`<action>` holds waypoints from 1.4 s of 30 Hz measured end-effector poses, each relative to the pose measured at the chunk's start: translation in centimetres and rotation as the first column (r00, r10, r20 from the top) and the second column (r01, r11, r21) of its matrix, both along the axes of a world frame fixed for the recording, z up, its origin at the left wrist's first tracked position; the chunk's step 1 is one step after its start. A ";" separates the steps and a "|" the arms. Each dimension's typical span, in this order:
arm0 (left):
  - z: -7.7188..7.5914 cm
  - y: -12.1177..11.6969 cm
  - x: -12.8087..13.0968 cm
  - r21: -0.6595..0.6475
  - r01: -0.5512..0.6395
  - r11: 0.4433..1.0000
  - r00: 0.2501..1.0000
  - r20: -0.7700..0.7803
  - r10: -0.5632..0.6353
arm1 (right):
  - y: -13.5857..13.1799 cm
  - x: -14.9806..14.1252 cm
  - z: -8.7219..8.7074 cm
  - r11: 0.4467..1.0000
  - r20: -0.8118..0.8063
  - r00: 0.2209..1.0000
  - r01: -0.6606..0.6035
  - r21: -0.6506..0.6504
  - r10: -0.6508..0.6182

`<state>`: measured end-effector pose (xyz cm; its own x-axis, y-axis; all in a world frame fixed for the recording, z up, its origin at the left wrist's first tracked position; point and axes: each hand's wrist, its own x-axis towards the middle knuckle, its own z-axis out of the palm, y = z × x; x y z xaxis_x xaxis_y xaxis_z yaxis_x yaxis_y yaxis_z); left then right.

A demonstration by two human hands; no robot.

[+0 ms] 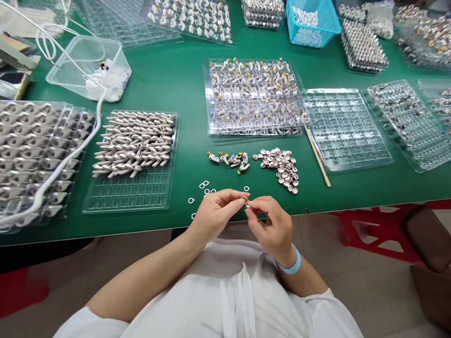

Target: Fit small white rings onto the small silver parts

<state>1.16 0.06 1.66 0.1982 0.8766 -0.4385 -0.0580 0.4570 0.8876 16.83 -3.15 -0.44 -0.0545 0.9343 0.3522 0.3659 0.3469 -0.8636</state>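
My left hand (pixel 216 211) pinches a small white ring-shaped part (pixel 244 200) with an amber patch, close to the table's front edge. My right hand (pixel 271 225) meets it fingertip to fingertip, closed on a small silvery metal cap (pixel 248 206); the fingers partly hide both pieces. Several thin white rings (pixel 191 200) lie left of my left hand, and a single white ring (pixel 246 188) lies just beyond the fingertips. Farther back are several curved white parts with yellow tabs (pixel 244 163). A loose pile of metal caps (pixel 282 164) sits to their right.
A clear tray of white parts (pixel 253 98) stands behind. Left are a tray of metal pieces (pixel 136 141), a larger tray (pixel 28 155), a white cable (pixel 70 157) and a clear tub (pixel 88 65). Right are a wooden stick (pixel 318 157), clear tray (pixel 348 126) and blue basket (pixel 312 35).
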 end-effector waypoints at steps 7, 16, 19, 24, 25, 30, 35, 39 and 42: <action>-0.6 -0.3 -0.6 0.099 0.157 0.983 0.987 -0.028 -0.155 | 0.4 0.8 0.8 0.816 -0.447 0.893 -0.224 -0.532 -0.046; -0.7 -0.4 -1.1 0.164 0.254 0.953 0.967 -0.073 -0.245 | 0.8 1.0 0.5 0.795 -0.439 0.895 -0.205 -0.571 -0.084; -0.8 -0.5 -1.2 0.157 0.272 0.949 0.962 -0.080 -0.262 | 0.8 0.9 0.3 0.802 -0.437 0.896 -0.202 -0.562 -0.081; -1.0 -0.7 -1.2 0.145 0.257 0.955 0.965 -0.096 -0.245 | 0.6 0.8 0.3 0.820 -0.439 0.898 -0.223 -0.528 -0.038; -1.0 -0.7 -1.2 0.145 0.254 0.956 0.965 -0.099 -0.242 | 0.6 0.7 0.3 0.827 -0.432 0.901 -0.226 -0.514 -0.022; -0.9 -0.6 -1.1 0.137 0.266 0.954 0.959 -0.134 -0.248 | 0.5 0.8 0.0 0.895 -0.340 0.939 -0.200 -0.398 0.059; -0.4 -0.4 -1.1 0.157 0.289 0.944 0.948 -0.187 -0.259 | 0.6 1.0 -0.2 0.920 -0.255 0.960 -0.200 -0.337 0.116; -0.3 -0.4 -1.2 0.153 0.293 0.944 0.943 -0.209 -0.259 | 0.8 1.0 0.1 0.923 -0.215 0.968 -0.197 -0.329 0.130; -0.6 -0.4 -1.5 0.148 0.308 0.940 0.940 -0.200 -0.277 | 0.8 1.0 0.3 0.918 -0.212 0.969 -0.195 -0.345 0.126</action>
<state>-0.36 -0.36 1.04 0.3917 0.8569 -0.3350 0.2174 0.2676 0.9387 17.86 -2.34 -0.19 -0.1821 0.9832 0.0110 0.1565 0.0400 -0.9869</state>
